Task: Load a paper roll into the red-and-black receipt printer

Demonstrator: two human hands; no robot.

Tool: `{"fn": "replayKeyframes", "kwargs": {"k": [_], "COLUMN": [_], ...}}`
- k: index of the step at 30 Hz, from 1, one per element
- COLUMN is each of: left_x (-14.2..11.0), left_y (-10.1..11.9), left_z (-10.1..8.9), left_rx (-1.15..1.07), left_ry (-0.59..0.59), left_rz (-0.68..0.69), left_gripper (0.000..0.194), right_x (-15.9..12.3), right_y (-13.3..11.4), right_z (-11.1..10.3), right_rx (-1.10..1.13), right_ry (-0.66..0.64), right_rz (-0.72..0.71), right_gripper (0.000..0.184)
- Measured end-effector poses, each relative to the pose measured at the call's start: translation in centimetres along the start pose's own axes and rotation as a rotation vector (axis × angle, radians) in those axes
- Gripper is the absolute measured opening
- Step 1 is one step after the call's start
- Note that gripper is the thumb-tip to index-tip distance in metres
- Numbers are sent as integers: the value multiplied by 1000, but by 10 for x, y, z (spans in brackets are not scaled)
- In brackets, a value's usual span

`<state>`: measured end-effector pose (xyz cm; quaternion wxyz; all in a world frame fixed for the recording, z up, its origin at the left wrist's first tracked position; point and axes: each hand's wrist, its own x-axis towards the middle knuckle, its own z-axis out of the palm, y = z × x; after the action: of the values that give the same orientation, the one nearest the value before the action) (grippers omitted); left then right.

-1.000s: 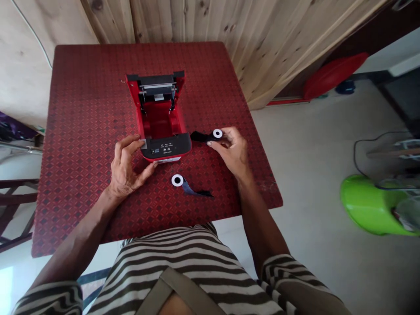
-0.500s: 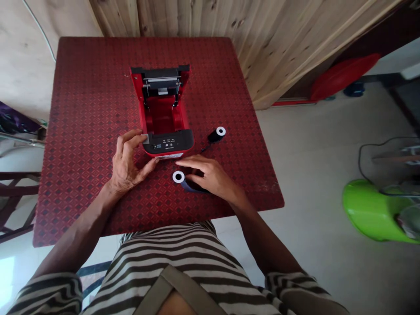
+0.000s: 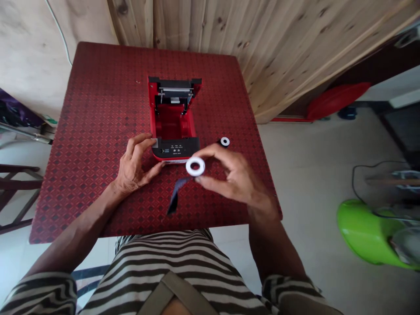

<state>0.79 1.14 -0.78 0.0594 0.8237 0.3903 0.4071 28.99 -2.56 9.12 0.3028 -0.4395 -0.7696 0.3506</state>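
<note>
The right hand pinches a paper roll between thumb below and fingers above, the gap just the roll's width. Its palm faces left, the forearm slanting up from the lower right. The roll is up in front of the printer's right corner, white end showing, a dark strip dangling. The left hand spans the left corner of the printer, fingers on top, thumb at the front edge; whether it squeezes, I cannot tell. The printer's panel print and white front label are too small to read. Its lid stands open. Another roll lies right on the red table.
</note>
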Motion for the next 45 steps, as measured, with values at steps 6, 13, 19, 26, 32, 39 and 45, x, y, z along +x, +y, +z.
{"fn": "replayKeyframes", "kwargs": {"k": [6, 13, 19, 26, 32, 39, 45], "left_x": [-1, 0, 0, -1, 0, -1, -1], "left_y": [0, 6, 7, 7, 8, 7, 9], "left_z": [-2, -1, 0, 1, 0, 1, -2], "left_rx": [-31, 4, 2, -1, 1, 7, 1], "left_ry": [-10, -3, 4, 7, -4, 0, 5], "left_rz": [14, -9, -4, -17, -27, -21, -38], "left_gripper": [61, 65, 65, 67, 67, 68, 64], "right_x": [74, 110, 117, 128, 133, 101, 72], "right_y": [5, 19, 22, 26, 31, 15, 16], "right_z": [-10, 19, 20, 25, 26, 2, 5], "right_rx": [-453, -752, -854, -832, -834, -483, -310], "right_ry": [58, -83, -145, -190, -189, -226, -119], "right_rz": [-85, -74, 17, 67, 48, -110, -231], "right_gripper": [24, 15, 11, 12, 12, 37, 25]}}
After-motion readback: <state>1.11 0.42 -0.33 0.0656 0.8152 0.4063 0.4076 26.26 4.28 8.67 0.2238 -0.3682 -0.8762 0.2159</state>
